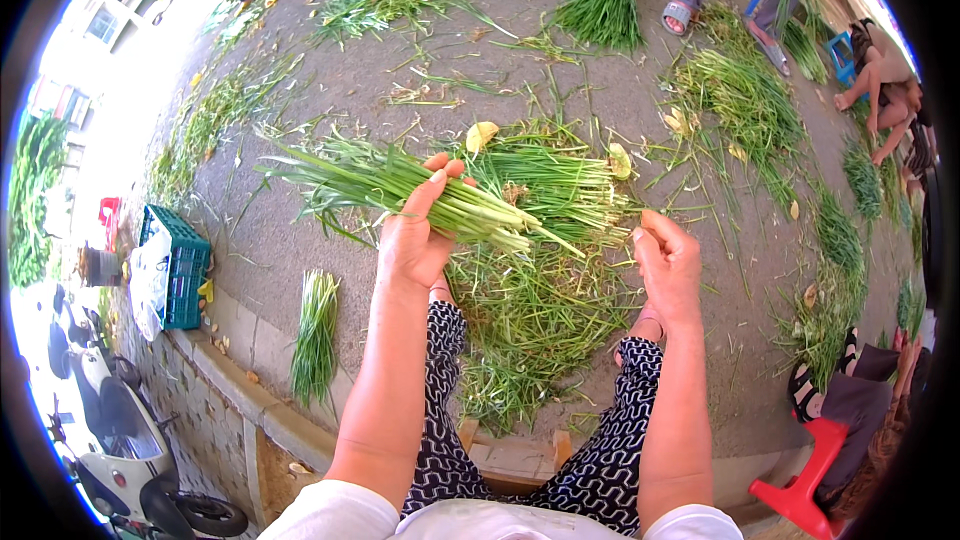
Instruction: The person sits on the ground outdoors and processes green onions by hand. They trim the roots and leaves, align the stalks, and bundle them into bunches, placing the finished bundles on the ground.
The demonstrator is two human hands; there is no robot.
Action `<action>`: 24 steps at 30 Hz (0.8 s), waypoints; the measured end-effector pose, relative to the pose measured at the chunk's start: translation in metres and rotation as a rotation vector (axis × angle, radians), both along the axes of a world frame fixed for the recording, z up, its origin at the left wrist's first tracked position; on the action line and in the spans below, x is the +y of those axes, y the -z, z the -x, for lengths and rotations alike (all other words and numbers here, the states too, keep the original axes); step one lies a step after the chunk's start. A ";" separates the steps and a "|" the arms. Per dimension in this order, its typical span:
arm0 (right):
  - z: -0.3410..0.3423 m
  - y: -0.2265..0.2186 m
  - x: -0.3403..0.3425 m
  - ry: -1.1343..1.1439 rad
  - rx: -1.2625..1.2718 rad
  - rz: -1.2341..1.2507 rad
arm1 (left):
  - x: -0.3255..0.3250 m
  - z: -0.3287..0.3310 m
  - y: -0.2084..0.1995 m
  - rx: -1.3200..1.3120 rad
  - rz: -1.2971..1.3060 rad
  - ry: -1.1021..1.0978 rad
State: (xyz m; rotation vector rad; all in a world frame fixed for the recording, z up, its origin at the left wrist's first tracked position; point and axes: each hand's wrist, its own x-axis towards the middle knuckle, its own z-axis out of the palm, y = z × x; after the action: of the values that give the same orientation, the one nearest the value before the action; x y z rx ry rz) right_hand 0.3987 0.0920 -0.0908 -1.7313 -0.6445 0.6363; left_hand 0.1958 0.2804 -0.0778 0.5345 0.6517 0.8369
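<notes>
My left hand (pixel 420 225) is closed around a bunch of green chives (pixel 375 180). The pale stem ends point right toward my other hand, and the leafy tips fan out to the left. At the right, my right hand (pixel 667 265) is closed with thumb and fingertips pinched together; whether a thin stalk is between them, I cannot make out. Under and beyond the held bunch lies a pile of chives (pixel 560 180) with its pale ends to the right. Loose trimmings (pixel 540 315) cover the ground between my feet.
A tied-looking bundle of chives (pixel 316 335) lies left of my legs. Farther left are a green crate (pixel 183 270) and a parked scooter (pixel 120 430). Heaps of greens (pixel 740 110) spread across the pavement. Other people sit around the far and right sides; a red stool (pixel 805 480) is at lower right.
</notes>
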 end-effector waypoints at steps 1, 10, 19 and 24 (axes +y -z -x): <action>-0.005 0.003 -0.003 0.003 -0.031 0.019 | 0.001 0.000 0.000 0.010 0.008 -0.015; 0.012 -0.010 0.001 -0.199 -0.079 0.086 | -0.003 -0.004 0.000 0.013 0.015 -0.010; 0.033 -0.018 0.011 -0.589 0.198 0.085 | -0.028 -0.022 -0.015 0.122 -0.035 0.173; 0.033 -0.017 0.009 -0.533 0.116 0.103 | -0.030 -0.022 -0.016 0.147 -0.045 0.197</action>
State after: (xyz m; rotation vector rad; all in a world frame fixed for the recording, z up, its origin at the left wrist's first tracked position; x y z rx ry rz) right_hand 0.3659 0.1008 -0.0733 -1.6042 -1.0168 1.1468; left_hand 0.2173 0.2508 -0.0614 0.6939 0.7031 0.6321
